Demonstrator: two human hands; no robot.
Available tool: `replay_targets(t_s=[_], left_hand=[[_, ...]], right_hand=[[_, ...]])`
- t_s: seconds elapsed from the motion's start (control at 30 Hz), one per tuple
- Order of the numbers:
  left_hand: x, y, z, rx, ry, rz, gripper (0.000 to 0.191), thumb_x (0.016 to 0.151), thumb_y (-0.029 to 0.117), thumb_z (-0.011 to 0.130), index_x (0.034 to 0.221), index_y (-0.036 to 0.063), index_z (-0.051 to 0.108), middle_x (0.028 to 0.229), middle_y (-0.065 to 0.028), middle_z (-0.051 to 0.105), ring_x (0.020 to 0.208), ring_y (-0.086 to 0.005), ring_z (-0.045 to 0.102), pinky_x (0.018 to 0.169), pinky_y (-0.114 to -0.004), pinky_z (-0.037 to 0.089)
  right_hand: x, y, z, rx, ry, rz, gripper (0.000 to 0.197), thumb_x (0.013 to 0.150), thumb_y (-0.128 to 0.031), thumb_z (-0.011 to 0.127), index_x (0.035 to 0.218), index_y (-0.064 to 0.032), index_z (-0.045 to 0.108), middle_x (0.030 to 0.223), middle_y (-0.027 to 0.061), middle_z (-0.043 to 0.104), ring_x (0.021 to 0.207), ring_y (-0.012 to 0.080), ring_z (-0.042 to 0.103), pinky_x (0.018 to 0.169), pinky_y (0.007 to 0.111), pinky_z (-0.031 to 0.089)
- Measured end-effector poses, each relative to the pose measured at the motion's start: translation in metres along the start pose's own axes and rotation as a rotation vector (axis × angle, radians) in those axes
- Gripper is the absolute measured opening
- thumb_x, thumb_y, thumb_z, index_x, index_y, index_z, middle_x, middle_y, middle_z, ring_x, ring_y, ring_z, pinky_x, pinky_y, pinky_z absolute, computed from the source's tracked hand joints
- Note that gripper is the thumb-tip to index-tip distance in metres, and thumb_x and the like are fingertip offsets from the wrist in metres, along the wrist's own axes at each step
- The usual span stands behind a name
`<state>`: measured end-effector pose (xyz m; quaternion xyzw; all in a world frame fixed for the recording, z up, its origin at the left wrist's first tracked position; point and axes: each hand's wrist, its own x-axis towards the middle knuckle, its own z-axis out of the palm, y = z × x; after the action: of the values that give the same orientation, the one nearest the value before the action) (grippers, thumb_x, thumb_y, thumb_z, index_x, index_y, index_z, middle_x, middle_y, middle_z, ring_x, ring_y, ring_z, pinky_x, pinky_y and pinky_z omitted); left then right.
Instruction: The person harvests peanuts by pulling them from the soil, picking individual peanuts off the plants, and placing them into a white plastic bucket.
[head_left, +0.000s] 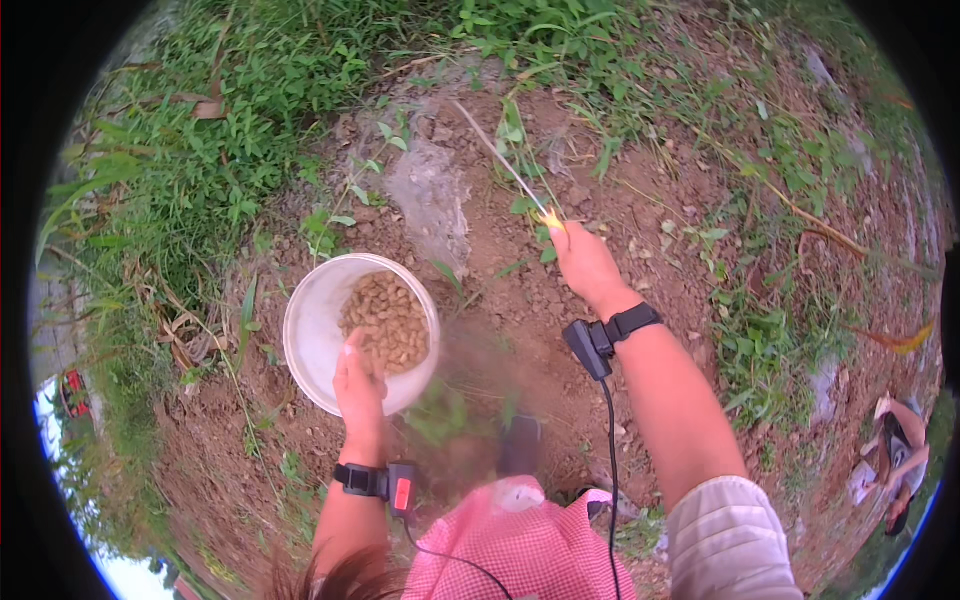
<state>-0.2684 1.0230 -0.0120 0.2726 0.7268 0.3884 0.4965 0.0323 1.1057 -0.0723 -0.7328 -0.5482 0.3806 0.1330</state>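
My left hand (360, 382) is at the near rim of a white plastic bucket (311, 337), its fingers reaching over the opening. Whether they grip anything is unclear. Inside the bucket lies a heap of unshelled peanuts (390, 319). To the right, my right hand (585, 259) is closed around the yellow handle (553, 220) of a thin metal rod (501, 157), whose far end points up and left over the soil. Each wrist wears a black strapped device with a cable.
Loose brown soil (517, 300) with weeds surrounds the bucket. A strip of translucent plastic film (431, 195) lies beyond it. Dense green weeds (247, 127) grow at the upper left. Another person (900, 457) is at the far right, and a red object (74, 394) stands at the left edge.
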Motion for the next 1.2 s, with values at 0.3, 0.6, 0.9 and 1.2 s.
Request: replay_targets(t_s=[0.3,0.6,0.9,1.2], left_hand=[[0.066,-0.038,-0.053,0.175,0.196,-0.197,0.037,0.091,0.020,0.035,0.126,0.0065,0.041,0.080,-0.0008,0.049,0.061,-0.0065,0.044,0.052,-0.020,0.038],[0.085,-0.095,-0.049,0.461,0.109,0.000,0.036,0.081,0.005,0.046,0.116,-0.0033,0.048,0.118,-0.0160,0.050,0.113,-0.0226,0.045,0.094,-0.029,0.033],[0.011,-0.010,0.003,0.551,0.008,0.442,0.034,0.084,0.007,0.049,0.118,0.0063,0.049,0.132,-0.0144,0.033,0.120,-0.0248,0.036,0.097,-0.034,0.029],[-0.105,-0.060,0.080,0.440,-0.370,0.131,0.024,0.088,0.014,0.044,0.103,0.0034,0.060,0.121,-0.0153,0.045,0.116,-0.0257,0.040,0.098,-0.034,0.030]], right_hand=[[-0.246,0.151,0.000,-0.467,-0.347,0.486,0.035,0.088,-0.037,0.039,0.093,-0.0038,0.049,0.075,0.0225,0.060,0.070,0.0394,0.059,0.063,0.050,0.046],[-0.117,0.066,-0.053,-0.410,0.074,0.112,0.027,0.086,-0.031,0.047,0.087,-0.0047,0.047,0.070,0.0181,0.058,0.062,0.0371,0.057,0.053,0.047,0.045],[-0.281,0.219,-0.024,-0.581,-0.140,0.599,0.029,0.087,-0.036,0.041,0.090,-0.0070,0.042,0.069,0.0198,0.060,0.064,0.0379,0.059,0.057,0.050,0.047],[-0.451,0.174,-0.082,-0.500,-0.119,0.760,0.028,0.086,-0.035,0.044,0.085,-0.0068,0.045,0.062,0.0203,0.057,0.059,0.0386,0.057,0.053,0.049,0.045]])
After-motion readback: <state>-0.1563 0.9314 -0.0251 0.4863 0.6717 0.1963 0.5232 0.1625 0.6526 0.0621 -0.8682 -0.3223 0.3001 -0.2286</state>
